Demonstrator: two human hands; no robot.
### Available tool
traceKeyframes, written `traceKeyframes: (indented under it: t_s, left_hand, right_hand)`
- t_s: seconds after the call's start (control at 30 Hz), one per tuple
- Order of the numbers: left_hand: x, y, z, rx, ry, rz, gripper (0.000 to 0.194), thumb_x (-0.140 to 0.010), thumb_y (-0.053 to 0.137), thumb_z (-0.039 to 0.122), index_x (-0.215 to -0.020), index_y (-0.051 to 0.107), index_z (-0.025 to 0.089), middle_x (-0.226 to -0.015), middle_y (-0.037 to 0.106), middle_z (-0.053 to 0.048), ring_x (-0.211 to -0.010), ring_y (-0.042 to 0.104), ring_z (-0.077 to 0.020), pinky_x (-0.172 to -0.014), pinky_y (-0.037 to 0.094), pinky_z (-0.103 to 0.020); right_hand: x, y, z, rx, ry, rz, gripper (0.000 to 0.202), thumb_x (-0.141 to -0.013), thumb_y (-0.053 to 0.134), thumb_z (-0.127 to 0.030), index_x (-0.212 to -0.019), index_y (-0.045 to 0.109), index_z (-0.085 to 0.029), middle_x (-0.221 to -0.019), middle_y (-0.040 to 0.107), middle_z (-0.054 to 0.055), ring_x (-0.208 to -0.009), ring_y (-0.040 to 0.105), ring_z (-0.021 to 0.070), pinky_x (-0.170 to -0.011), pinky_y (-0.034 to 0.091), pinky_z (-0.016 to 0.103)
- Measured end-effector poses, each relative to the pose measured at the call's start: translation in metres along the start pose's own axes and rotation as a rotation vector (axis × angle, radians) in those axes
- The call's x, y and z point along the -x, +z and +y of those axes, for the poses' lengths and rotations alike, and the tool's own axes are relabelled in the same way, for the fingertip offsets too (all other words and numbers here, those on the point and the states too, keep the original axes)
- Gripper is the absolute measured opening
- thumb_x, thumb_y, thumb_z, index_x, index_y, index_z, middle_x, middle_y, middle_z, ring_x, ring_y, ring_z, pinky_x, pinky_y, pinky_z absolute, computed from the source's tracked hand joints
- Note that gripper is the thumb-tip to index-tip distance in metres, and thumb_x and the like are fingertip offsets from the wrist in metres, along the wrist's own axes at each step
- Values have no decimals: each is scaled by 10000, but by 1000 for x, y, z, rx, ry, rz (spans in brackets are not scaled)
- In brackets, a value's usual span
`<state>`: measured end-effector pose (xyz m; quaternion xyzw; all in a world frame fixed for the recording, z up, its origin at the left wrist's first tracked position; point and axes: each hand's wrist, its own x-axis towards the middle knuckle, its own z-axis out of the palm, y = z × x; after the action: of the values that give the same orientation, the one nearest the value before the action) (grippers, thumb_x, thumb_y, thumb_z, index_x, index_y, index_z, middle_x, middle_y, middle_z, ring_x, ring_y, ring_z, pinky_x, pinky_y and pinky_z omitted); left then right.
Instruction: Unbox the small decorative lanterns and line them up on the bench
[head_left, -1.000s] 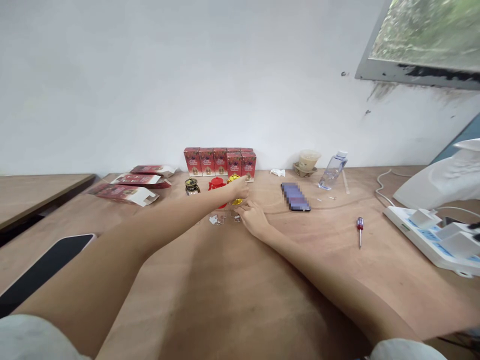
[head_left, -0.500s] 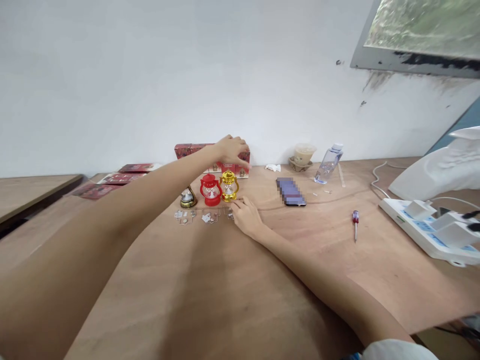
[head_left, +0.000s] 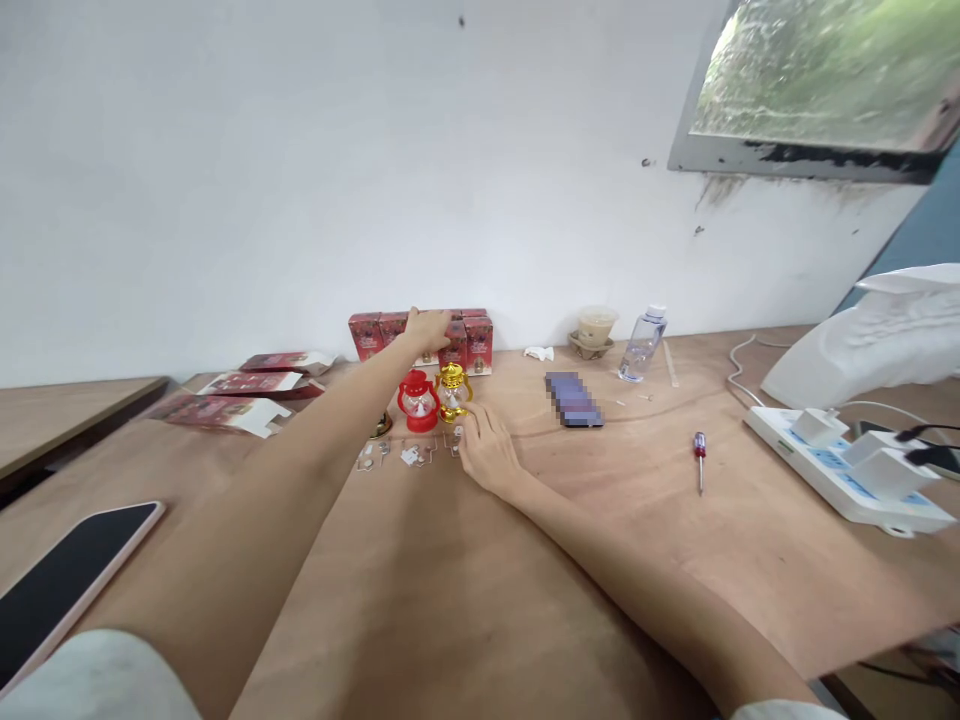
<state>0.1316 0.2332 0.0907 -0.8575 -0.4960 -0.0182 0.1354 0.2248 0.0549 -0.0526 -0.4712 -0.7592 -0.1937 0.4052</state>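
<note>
At the row of red boxes (head_left: 478,345) by the wall, my left hand (head_left: 429,330) is curled over the middle of the row; its fingertips are partly hidden, and I cannot make out what they grip. A red lantern (head_left: 418,401) and a gold lantern (head_left: 452,392) stand upright in front of the boxes. My left forearm hides most of a bronze lantern (head_left: 381,427). Small metal and white parts (head_left: 417,455) lie before the lanterns. My right hand (head_left: 487,447) rests on the table beside the gold lantern, fingers spread, holding nothing visible.
Opened red cartons (head_left: 217,411) and a phone (head_left: 71,580) lie at the left. Right of the hands are another phone (head_left: 574,399), a cup (head_left: 596,326), a bottle (head_left: 643,343), a screwdriver (head_left: 700,460) and a white power strip (head_left: 847,468).
My left hand has moved left along the boxes, uncovering those at the right end. The view has shifted, and the phone at the left now shows. My right hand stays near the gold lantern.
</note>
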Motion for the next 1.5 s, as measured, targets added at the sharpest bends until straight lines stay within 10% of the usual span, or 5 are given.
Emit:
traceKeyframes:
  t_s: [0.27, 0.53, 0.83, 1.13, 1.5]
  left_hand:
    - [1, -7, 5, -9, 12, 34, 702, -635, 687, 451, -1207, 516, 81, -1288, 461, -236, -1183, 444, -358, -941, 354, -425]
    - [5, -34, -1, 21, 36, 36, 603, -553, 735, 424, -1069, 594, 146, -1007, 670, -127, -983, 584, -287, -955, 300, -437]
    - [82, -115, -38, 642, -43, 610, 667, -600, 713, 472, -1164, 524, 170, -1012, 643, -86, -898, 598, -249, -843, 437, -398]
    - [271, 17, 11, 1563, -320, 283, 559, -602, 743, 452, -1037, 488, 211, -841, 638, -17, -759, 641, -192, -646, 545, -315]
    - [300, 46, 9, 1701, -340, 138, 636, -620, 716, 499, -1157, 538, 207, -1018, 684, -76, -898, 656, -229, -734, 519, -297]
  right_hand:
    - [3, 1, 0, 15, 8, 59, 245, -815, 428, -83, -1030, 538, -123, -1195, 530, 164, -1112, 466, 271, -904, 444, 424]
    - [4, 1, -2, 2, 26, 224, 322, -822, 422, -80, -1141, 451, -122, -1190, 509, 173, -1125, 466, 267, -905, 450, 449]
    - [8, 0, 2, -378, 149, 365, 542, -836, 558, -278, -1288, 270, -200, -1295, 354, 175, -1250, 380, 279, -930, 447, 505]
    - [33, -22, -35, -1073, 346, 199, 695, -842, 502, -528, -1380, 166, -245, -1367, 372, 147, -1197, 484, 249, -947, 463, 440]
    - [34, -35, -48, -937, 476, 17, 342, -898, 438, -407, -1189, 435, -228, -1148, 594, 71, -1072, 559, 204, -916, 464, 372]
